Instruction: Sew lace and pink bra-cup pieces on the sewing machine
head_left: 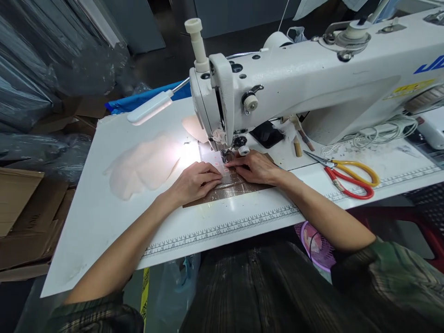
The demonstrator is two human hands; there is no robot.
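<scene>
A white sewing machine (305, 78) stands over a white table, its presser foot (227, 156) down near a pale, see-through sheet with pinkish marks (217, 162). My left hand (196, 182) has its fingers bent and close together, tips pressed on the left edge of that sheet. From the other side, my right hand (255, 167) reaches in with the index finger beside the presser foot and the thumb below it, on the sheet's right side. Both hands lie over a brown, shiny plate (208, 199). The fingertips partly hide the sheet.
Soft pale pink fabric pieces (138, 164) lie left under a lit lamp (151, 107). Scissors with red and yellow handles (347, 175) rest at the right. A ruler strip (222, 229) runs along the table's front edge. Cardboard boxes (27, 217) stand at left.
</scene>
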